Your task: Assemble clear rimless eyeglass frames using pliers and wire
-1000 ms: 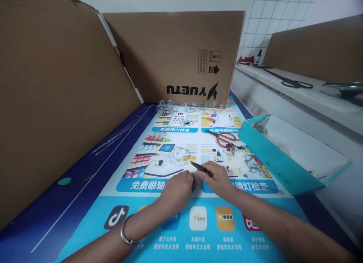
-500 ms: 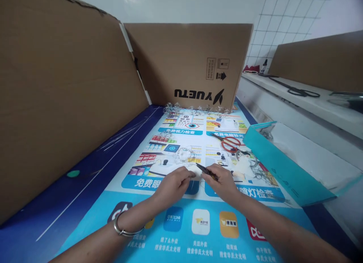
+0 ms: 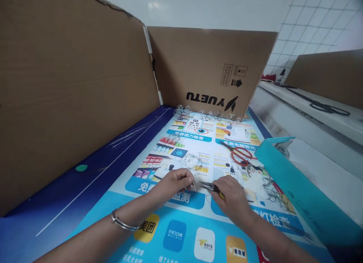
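Observation:
My left hand (image 3: 178, 180) is closed in a pinch on a thin piece of wire (image 3: 194, 185), whose ends stick out past the fingertips. Wrapped in my right hand (image 3: 231, 196) is a pair of pliers (image 3: 208, 186) with dark jaws and some yellow on the handles. The jaws point left toward the wire, a small gap apart from it. Just beyond the hands, a loose ring of thin clear or wiry material (image 3: 193, 161) lies on the printed mat (image 3: 181, 202). Whether the jaws are fully closed is hard to see.
Orange-handled scissors (image 3: 241, 156) and a wire coil (image 3: 265, 176) lie beyond my right hand. A teal box (image 3: 295, 191) stands at the right. Cardboard panels (image 3: 198, 66) wall the back and left. Shiny wiry pieces (image 3: 210, 114) line the back panel's foot.
The pliers have turned from pointing up-left to pointing nearly straight left. The hands are slightly farther apart, and the wire now shows at my left fingertips. The camera view has shifted.

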